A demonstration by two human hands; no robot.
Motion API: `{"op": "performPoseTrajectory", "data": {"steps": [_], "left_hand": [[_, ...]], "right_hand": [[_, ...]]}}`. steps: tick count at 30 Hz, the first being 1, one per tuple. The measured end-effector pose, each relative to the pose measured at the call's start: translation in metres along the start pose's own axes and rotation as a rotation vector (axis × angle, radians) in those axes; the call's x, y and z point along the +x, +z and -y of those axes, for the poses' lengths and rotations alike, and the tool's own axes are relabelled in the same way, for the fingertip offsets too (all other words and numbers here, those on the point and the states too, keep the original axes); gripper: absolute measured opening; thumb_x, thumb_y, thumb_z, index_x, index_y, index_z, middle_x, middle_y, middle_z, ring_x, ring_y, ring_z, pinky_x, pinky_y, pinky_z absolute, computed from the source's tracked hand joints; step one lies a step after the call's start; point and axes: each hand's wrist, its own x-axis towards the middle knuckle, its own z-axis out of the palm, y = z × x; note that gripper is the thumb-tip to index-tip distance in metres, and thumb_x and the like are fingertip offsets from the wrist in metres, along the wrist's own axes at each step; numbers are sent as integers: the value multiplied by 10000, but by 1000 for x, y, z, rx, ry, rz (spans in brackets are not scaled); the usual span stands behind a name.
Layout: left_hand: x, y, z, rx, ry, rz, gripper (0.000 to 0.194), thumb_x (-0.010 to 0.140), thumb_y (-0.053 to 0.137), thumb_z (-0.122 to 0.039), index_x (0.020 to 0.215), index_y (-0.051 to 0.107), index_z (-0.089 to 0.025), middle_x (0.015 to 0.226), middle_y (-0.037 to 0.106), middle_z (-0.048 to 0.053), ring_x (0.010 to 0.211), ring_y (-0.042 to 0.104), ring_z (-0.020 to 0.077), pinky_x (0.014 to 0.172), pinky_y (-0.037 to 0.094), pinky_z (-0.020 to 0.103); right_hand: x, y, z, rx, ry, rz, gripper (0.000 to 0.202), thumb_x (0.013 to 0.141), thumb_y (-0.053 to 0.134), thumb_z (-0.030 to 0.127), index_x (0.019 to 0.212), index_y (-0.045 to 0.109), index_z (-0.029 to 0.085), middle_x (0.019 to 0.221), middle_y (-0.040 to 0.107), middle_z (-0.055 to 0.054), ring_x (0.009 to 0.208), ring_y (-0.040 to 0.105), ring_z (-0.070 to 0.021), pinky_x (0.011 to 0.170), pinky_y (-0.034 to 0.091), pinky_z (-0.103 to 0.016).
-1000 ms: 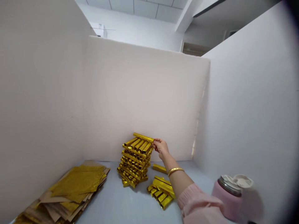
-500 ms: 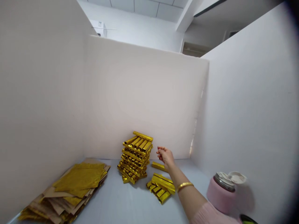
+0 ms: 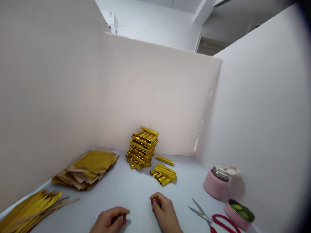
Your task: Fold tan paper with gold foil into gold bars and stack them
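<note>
From my far-off seat, I see both hands low over the table point(image 3: 136, 191), well apart from the gold bars. My left hand point(image 3: 108, 221) is half curled and a bit open, and I see nothing in it. My right hand point(image 3: 166, 212) is curled loosely too, with a small gap and nothing that I can see inside. The tall stack of gold bars point(image 3: 142, 152) sits at the back and leans a little. A small pile of gold bars point(image 3: 166, 171) and one lone gold bar point(image 3: 165, 160) lie near it. Gold and brown sheets point(image 3: 94, 161) and thin gold strips point(image 3: 31, 207) are on my left. The bars look light and hollow, so a soft pinch seems best, with no bumps to the stack. My right hand should mind the open scissors point(image 3: 206, 217).
</note>
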Motion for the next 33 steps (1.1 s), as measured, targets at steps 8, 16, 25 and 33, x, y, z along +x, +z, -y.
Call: {"op": "performPoseTrajectory", "data": {"steps": [8,16,25,33], "left_hand": [[-8,6,-11,102,53,-53,291,750,495,-277,877,735,-172,764,721,26,752,636,202,691,456,244],[-6,11,-1,200,45,-78,280,791,488,-223,927,714,-129,745,711,28,711,636,185,649,445,262],[-6,14,-2,387,53,-43,197,913,567,-315,907,632,-129,845,654,10,725,639,156,670,527,325],[-7,7,-10,636,180,-114,158,926,551,-280,970,621,-145,939,649,30,782,639,160,715,533,346]], "right_hand": [[-10,-2,6,-172,-148,39,124,719,509,218,708,629,190,518,501,48,526,444,-144,529,331,-249],[-11,-3,5,-236,-207,51,139,734,512,281,726,631,209,555,558,22,560,519,-195,573,376,-287],[-24,0,7,-296,-305,51,151,738,496,289,687,618,217,686,633,-35,672,598,-231,655,442,-314],[-30,1,4,-348,-353,66,168,736,451,265,678,600,211,694,595,-35,688,590,-215,668,449,-300]]}}
